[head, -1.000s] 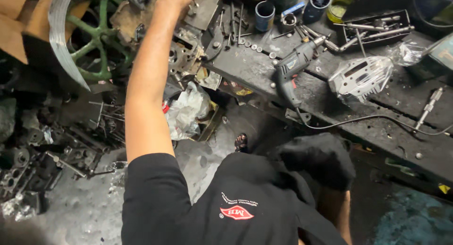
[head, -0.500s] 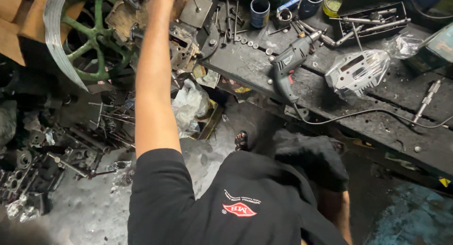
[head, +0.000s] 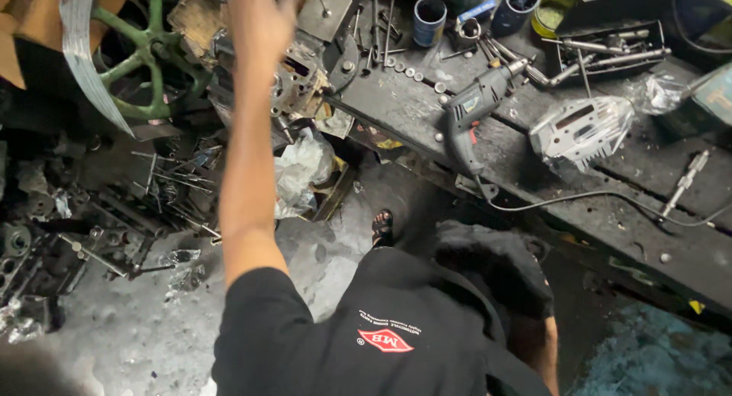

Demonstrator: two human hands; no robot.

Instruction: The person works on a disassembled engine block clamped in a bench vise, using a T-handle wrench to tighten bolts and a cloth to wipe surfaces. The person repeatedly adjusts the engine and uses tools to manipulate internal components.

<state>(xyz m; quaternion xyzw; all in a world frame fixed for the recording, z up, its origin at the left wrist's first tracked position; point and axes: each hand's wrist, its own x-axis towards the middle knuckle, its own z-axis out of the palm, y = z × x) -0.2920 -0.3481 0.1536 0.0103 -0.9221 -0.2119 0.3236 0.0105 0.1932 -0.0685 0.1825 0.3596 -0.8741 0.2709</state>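
My left arm stretches forward from my black shirt (head: 381, 342) toward a cluttered, oily workbench (head: 679, 243). My left hand (head: 263, 14) is blurred near the top edge, hovering over a grey metal engine part (head: 299, 79) at the bench's left end. I cannot tell whether its fingers hold anything. Only my right forearm (head: 543, 349) shows at the lower right; the hand itself is hidden. A grey electric drill (head: 471, 114) lies on the bench to the right of my left arm, with its cord trailing right.
A green spoked wheel (head: 145, 53) stands at the top left. A finned metal cover in plastic (head: 583, 129), a blue can (head: 429, 18) and a tray of rods (head: 610, 49) sit on the bench. Scrap metal (head: 114, 236) and a crumpled plastic bag (head: 301, 171) litter the floor.
My left hand has drifted left and come slightly back from the top edge. The view has shifted a little; nothing on the bench has moved.
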